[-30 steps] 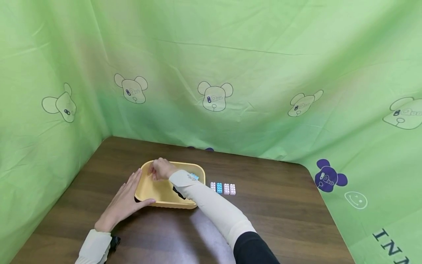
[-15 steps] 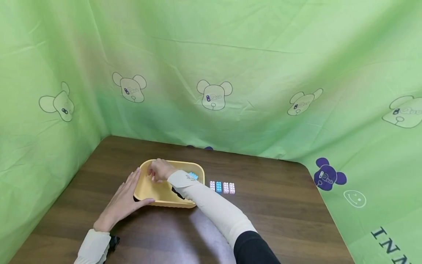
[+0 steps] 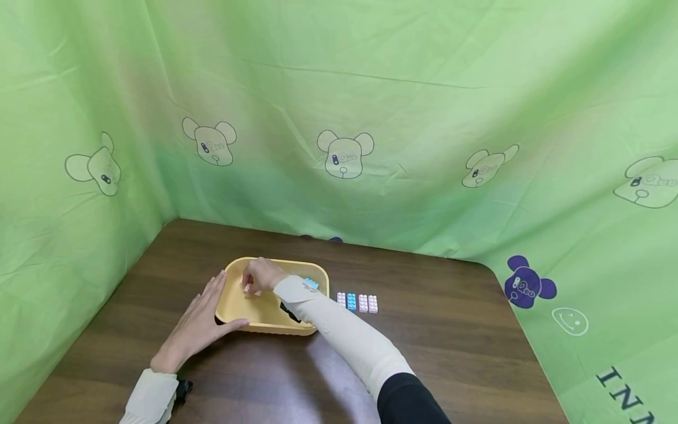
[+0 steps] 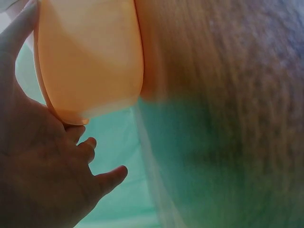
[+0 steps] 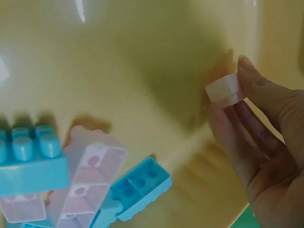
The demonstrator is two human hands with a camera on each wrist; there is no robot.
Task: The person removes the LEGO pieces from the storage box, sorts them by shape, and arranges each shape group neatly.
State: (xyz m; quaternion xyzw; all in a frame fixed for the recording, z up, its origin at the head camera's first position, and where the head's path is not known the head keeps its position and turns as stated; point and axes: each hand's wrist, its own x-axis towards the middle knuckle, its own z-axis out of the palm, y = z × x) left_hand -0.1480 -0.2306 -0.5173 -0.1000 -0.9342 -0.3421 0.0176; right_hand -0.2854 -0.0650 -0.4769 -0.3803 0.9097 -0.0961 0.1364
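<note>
Whitish block between the fingertips of the right grip

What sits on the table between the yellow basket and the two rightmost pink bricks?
The head view shows it: a pink brick nearer the basket, then a blue brick to its right.

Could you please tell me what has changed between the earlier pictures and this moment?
In the head view, the right hand has shifted slightly right and down inside the yellow bin. It now pinches a pale block; when it took hold is not visible. Unchanged: the left hand against the bin, the row of four blocks beside it.
</note>
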